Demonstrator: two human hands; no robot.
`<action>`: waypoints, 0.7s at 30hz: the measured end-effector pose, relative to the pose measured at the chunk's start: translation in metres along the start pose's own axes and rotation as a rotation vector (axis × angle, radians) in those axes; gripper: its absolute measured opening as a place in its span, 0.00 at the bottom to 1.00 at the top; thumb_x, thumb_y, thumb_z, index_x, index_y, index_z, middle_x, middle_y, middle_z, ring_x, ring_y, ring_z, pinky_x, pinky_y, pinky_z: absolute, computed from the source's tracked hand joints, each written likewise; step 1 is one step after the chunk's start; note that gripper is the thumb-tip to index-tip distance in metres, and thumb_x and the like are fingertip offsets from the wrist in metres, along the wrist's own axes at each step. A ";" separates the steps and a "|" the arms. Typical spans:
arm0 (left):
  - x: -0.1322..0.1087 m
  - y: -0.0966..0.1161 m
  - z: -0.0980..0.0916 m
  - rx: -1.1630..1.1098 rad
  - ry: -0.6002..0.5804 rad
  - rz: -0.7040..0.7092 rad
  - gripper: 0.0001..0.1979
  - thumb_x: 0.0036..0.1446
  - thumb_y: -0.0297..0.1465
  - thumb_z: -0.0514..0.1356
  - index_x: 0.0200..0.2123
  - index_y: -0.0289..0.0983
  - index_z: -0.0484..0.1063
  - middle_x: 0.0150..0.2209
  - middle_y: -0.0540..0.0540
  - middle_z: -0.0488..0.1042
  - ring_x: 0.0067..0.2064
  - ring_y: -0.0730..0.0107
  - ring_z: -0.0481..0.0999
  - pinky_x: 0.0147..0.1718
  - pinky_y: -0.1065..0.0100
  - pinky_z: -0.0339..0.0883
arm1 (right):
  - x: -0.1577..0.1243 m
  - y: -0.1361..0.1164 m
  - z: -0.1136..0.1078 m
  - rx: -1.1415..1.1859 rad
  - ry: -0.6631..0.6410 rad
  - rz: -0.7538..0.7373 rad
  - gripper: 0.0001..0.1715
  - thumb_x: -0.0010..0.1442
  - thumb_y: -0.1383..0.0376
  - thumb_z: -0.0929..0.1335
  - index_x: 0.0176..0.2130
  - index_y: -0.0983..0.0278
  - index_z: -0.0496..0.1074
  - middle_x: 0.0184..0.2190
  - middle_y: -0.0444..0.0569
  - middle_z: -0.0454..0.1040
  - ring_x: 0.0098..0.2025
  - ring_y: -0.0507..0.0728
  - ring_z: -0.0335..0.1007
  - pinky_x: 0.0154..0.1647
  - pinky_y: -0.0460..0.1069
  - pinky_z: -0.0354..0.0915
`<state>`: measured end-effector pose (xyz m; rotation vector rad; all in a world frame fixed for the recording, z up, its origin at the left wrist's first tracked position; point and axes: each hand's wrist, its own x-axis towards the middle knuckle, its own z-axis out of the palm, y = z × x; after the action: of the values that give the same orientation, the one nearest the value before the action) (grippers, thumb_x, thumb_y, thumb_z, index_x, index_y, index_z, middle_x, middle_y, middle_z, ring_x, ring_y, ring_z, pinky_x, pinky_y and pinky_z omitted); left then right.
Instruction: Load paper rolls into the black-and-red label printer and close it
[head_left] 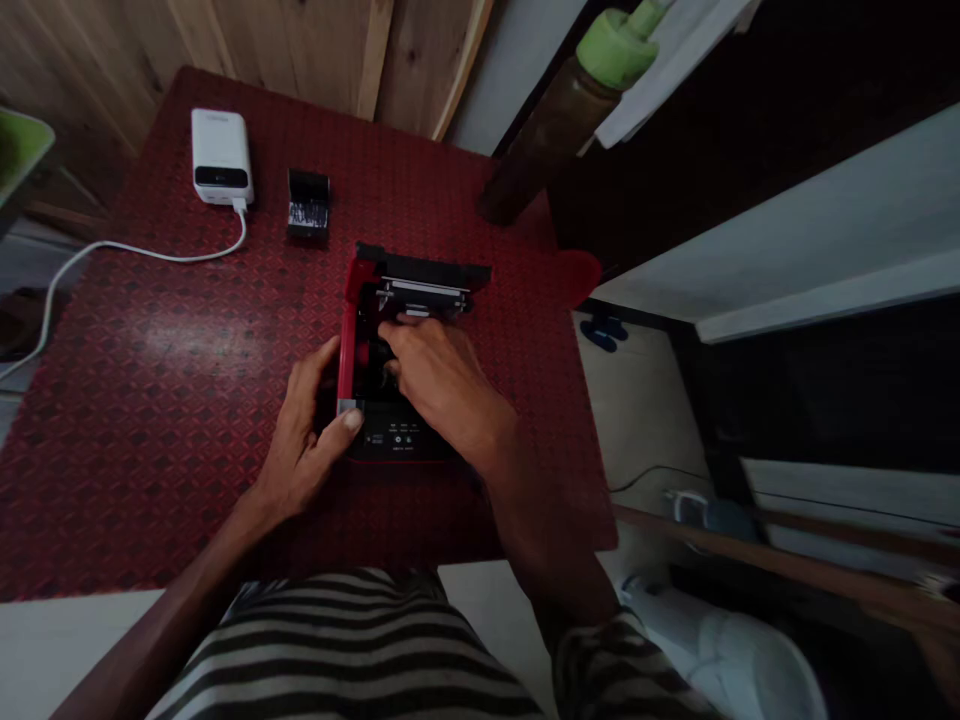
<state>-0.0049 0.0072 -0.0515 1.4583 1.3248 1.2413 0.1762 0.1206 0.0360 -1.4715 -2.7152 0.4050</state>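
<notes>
A small red and black device (347, 350) with its black lid raised at the back stands on the red patterned table (187, 440). Around its front left corner lies my left hand (307, 440), thumb on top of the front panel and fingers spread along the left side. My right hand (442, 385) reaches into the open compartment from the right, fingers bent down inside. Its fingertips are partly hidden, and I cannot make out what they hold, if anything.
Behind the device lie a small black item with a white label (308, 205) and a white power bank (221, 155) with a white cable. A dark bottle with a green top (615, 50) stands at the back right. Wooden boards line the back edge.
</notes>
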 end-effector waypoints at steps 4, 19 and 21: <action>0.000 -0.001 -0.001 0.001 -0.004 -0.014 0.39 0.80 0.55 0.62 0.86 0.50 0.63 0.79 0.37 0.71 0.79 0.37 0.72 0.80 0.33 0.65 | -0.003 -0.001 -0.003 0.045 -0.056 0.026 0.21 0.78 0.78 0.65 0.55 0.64 0.86 0.54 0.61 0.88 0.57 0.69 0.88 0.63 0.63 0.81; 0.037 0.031 -0.005 -0.127 0.233 -0.018 0.38 0.76 0.62 0.68 0.75 0.45 0.78 0.75 0.37 0.79 0.75 0.39 0.80 0.75 0.40 0.75 | -0.052 0.018 -0.014 0.350 0.151 -0.362 0.15 0.83 0.72 0.71 0.43 0.61 0.86 0.42 0.49 0.87 0.46 0.59 0.81 0.54 0.55 0.78; 0.062 0.038 -0.007 -0.102 0.274 0.064 0.42 0.76 0.65 0.66 0.75 0.40 0.78 0.75 0.35 0.79 0.77 0.40 0.78 0.78 0.40 0.70 | -0.056 0.015 -0.010 0.316 0.246 -0.341 0.17 0.84 0.71 0.71 0.41 0.61 0.85 0.40 0.49 0.85 0.45 0.59 0.79 0.51 0.54 0.77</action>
<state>-0.0054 0.0630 -0.0035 1.3014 1.3773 1.5715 0.2208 0.0843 0.0471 -0.8958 -2.4943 0.5602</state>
